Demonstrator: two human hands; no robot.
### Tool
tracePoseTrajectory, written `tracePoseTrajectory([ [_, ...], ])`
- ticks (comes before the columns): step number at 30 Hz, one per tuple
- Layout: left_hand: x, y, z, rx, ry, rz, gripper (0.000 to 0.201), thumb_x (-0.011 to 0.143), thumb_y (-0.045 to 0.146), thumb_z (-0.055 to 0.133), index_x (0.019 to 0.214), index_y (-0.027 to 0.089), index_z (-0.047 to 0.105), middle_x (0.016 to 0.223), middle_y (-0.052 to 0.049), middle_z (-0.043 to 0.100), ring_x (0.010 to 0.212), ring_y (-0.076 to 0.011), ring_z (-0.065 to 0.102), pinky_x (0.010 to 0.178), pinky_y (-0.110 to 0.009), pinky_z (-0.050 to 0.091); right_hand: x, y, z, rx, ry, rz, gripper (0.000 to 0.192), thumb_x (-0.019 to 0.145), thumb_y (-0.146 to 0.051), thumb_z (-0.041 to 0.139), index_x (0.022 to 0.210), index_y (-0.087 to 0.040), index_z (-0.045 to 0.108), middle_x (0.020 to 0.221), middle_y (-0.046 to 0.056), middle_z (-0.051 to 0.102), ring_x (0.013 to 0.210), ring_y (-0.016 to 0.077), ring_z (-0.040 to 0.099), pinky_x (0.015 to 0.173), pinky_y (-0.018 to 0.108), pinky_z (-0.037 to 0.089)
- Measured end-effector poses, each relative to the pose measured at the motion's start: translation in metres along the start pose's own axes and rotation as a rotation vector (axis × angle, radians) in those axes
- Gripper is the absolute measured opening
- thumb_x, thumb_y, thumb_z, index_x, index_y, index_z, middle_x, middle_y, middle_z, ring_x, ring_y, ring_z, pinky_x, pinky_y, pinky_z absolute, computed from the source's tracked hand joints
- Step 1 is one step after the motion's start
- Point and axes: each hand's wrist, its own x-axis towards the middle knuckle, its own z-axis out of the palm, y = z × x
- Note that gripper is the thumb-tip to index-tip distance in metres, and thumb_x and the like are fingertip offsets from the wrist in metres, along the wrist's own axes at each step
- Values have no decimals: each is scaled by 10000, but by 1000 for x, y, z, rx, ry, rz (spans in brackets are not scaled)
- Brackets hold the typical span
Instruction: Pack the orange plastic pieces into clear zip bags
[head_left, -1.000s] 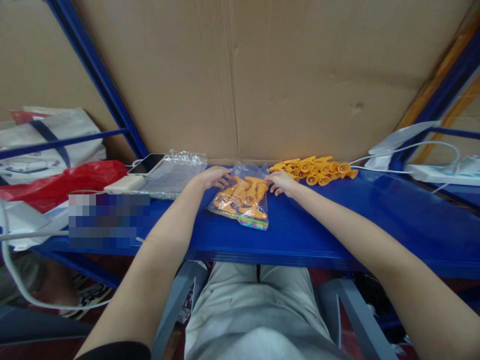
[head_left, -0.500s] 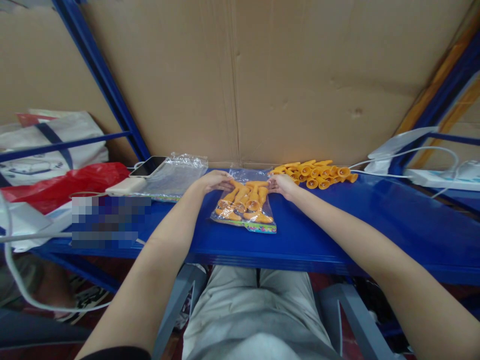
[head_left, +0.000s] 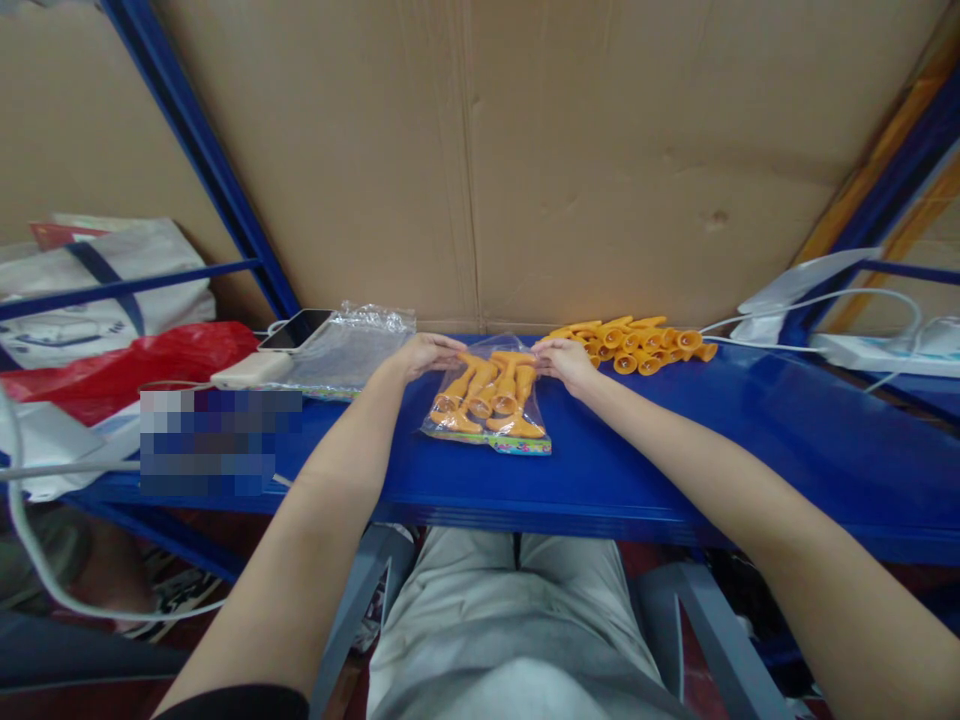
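A clear plastic bag (head_left: 517, 415) with a colourful printed strip along its near edge lies on the blue table in front of me. Inside it are several orange plastic pieces (head_left: 481, 388) with flared, hollow ends. My left hand (head_left: 429, 354) grips the bag's far left corner, fingers closed and thumb partly hidden. At the far right corner, my right hand (head_left: 564, 362) pinches the film in the same way. Just beyond the right hand is a pile of similar loose orange pieces (head_left: 634, 343).
Flat clear bags (head_left: 345, 350) lie to the left, with a phone (head_left: 296, 331) and a pale power bank (head_left: 253, 371) beside them. A red plastic bag (head_left: 142, 370) and white cables are farther left. Cardboard (head_left: 480, 180) walls off the back, between blue posts.
Both hands have shifted slightly and the bag's far end is drawn in between them. The bag's printed near edge has moved a little away from me.
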Motion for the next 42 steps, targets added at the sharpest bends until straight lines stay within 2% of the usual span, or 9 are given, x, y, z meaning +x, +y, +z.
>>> tracePoseTrajectory([
  [6, 3, -1, 8, 72, 98, 106, 103, 642, 78, 706, 598, 155, 654, 788, -72, 766, 900, -220, 738, 932, -390, 574, 7, 4, -1, -124, -32, -78, 301, 760, 71, 474, 598, -178, 528, 538, -41, 566, 533, 84, 587, 609, 207, 537],
  [12, 3, 4, 13, 341, 189, 265, 187, 601, 61, 487, 548, 165, 634, 663, -27, 724, 732, -175, 709, 813, -313, 579, 11, 6, -4, -310, -79, -182, 318, 781, 27, 448, 558, -171, 559, 542, -26, 574, 538, 87, 572, 589, 189, 508],
  [17, 3, 5, 17, 521, 297, 415, 240, 607, 94, 430, 543, 192, 639, 746, -33, 746, 848, -197, 703, 861, -285, 531, 12, 0, -6, -397, -133, -220, 377, 897, -169, 516, 522, -172, 559, 530, 10, 582, 541, 109, 577, 585, 211, 497],
  [20, 2, 6, 20, 582, 318, 485, 245, 634, 87, 419, 556, 199, 623, 752, -33, 734, 846, -193, 686, 888, -284, 509, 14, -3, -6, -596, -106, -340, 426, 907, -329, 579, 510, -179, 536, 524, 12, 564, 547, 118, 551, 584, 226, 464],
  [24, 1, 8, 23, 585, 355, 615, 230, 643, 61, 404, 533, 207, 544, 711, -20, 691, 794, -173, 649, 855, -277, 505, 21, -11, -1, -795, -49, -488, 316, 840, -424, 670, 667, -175, 582, 630, 6, 607, 650, 138, 569, 603, 232, 447],
  [28, 4, 6, 25, 541, 401, 728, 234, 637, 29, 399, 512, 210, 481, 641, 1, 640, 722, -158, 615, 792, -273, 504, 29, -25, 4, -804, -330, -354, 422, 771, -490, 734, 998, -145, 648, 753, 21, 675, 676, 157, 606, 599, 258, 475],
  [30, 6, 4, 25, 527, 396, 773, 242, 637, 19, 396, 509, 210, 471, 627, 7, 626, 703, -152, 605, 769, -269, 500, 34, -33, 5, -869, -450, -345, 456, 723, -521, 758, 954, -133, 694, 770, 28, 686, 710, 165, 615, 611, 254, 470],
  [34, 8, 4, 25, 513, 388, 854, 243, 631, 9, 393, 517, 214, 457, 614, 11, 597, 691, -149, 591, 739, -264, 491, 41, -44, 11, -940, -515, -344, 447, 717, -591, 731, 768, -148, 737, 746, 21, 692, 752, 171, 626, 635, 241, 472],
  [42, 5, 6, 28, 542, 409, 972, 262, 669, -12, 395, 544, 209, 459, 656, 2, 593, 725, -152, 603, 759, -273, 495, 30, -41, 38, -476, -699, 125, 412, 775, -538, 758, 805, -138, 660, 737, 73, 730, 634, 157, 679, 668, 277, 590],
])
